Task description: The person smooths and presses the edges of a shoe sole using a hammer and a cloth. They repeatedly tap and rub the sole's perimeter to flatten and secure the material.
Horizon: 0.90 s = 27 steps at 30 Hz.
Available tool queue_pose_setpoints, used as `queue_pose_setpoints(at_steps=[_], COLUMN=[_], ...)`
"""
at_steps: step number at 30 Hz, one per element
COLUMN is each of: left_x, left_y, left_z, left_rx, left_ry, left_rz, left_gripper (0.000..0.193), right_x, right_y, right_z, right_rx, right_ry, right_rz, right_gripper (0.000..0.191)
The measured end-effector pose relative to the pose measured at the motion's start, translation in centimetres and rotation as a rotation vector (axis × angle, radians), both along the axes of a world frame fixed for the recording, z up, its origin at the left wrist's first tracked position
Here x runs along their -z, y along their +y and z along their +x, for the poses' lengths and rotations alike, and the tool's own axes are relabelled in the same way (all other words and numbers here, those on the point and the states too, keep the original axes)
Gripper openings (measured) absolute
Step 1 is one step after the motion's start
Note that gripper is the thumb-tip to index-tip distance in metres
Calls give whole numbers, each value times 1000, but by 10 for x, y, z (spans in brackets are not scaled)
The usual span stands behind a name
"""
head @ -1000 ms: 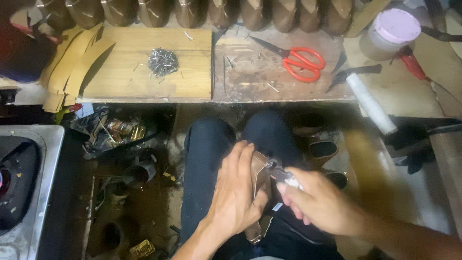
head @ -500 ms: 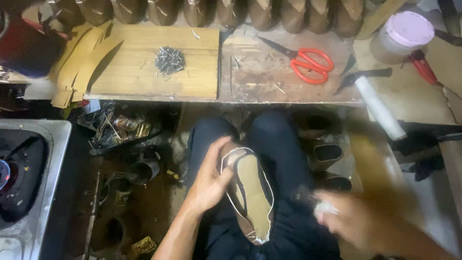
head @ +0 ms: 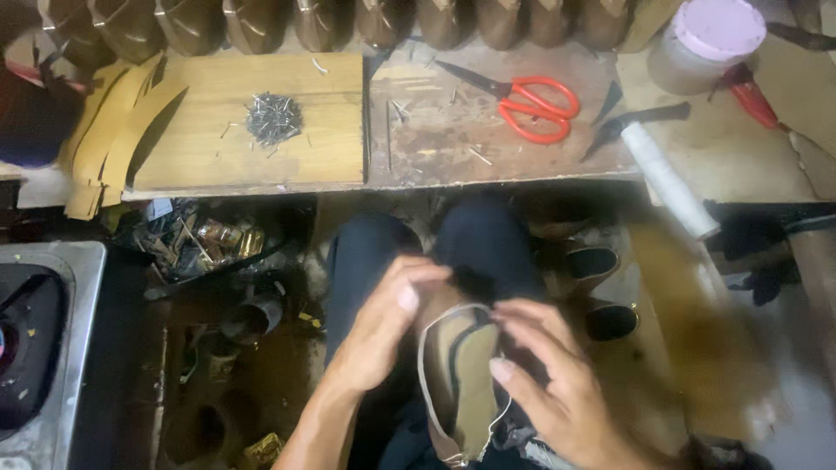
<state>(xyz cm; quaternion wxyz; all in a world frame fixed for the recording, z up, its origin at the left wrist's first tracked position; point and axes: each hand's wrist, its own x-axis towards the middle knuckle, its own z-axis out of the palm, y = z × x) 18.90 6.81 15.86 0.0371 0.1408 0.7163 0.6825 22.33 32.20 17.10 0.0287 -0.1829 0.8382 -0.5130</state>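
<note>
Shoe upper on its last [head: 460, 383] lies sole-side up on the person's lap, lower centre of the frame, toe end toward the knees. The tan insole faces the camera, and a pale margin of upper material runs around it. That margin looks folded over the insole edge along both sides, though whether it is fixed down cannot be told. No nails are visible in the sole from this view. Judged from this, the lasting work is under way and not finished.

Left hand [head: 383, 335] sits at the left of the shoe's toe end, fingers curled and pressed against its edge, thumb raised; it steadies the piece and grips no tool. Right hand [head: 557, 392] lies on the right of the shoe, fingers spread, index fingertip on the sole near its middle. It holds nothing that shows. The shoe therefore sits between the 2 hands, touched by both.

On the table at the top of the frame: a heap of small nails [head: 273, 117] upper left, untouched, and red-handled scissors [head: 531, 100] upper right, well apart from both hands.
</note>
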Motion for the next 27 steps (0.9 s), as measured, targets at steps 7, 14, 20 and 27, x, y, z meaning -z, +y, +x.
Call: queue_pose_setpoints(at_steps=[7, 14, 20, 27], left_x=[9, 9, -5, -14], left_y=[14, 27, 32, 32], left_z=[2, 8, 6, 10], left_rx=[-158, -204, -222, -207], left_ry=[-190, -352, -263, -111], left_rz=[143, 327, 170, 131], left_gripper=[49, 44, 45, 45], right_x=[-5, -9, -15, -8], right_y=[-26, -18, -14, -26], right_z=[8, 2, -1, 5], right_rx=[-72, -62, -116, 39], right_ry=[-325, -372, -270, -343], right_rz=[-581, -329, -133, -263], right_gripper=[25, 25, 26, 24])
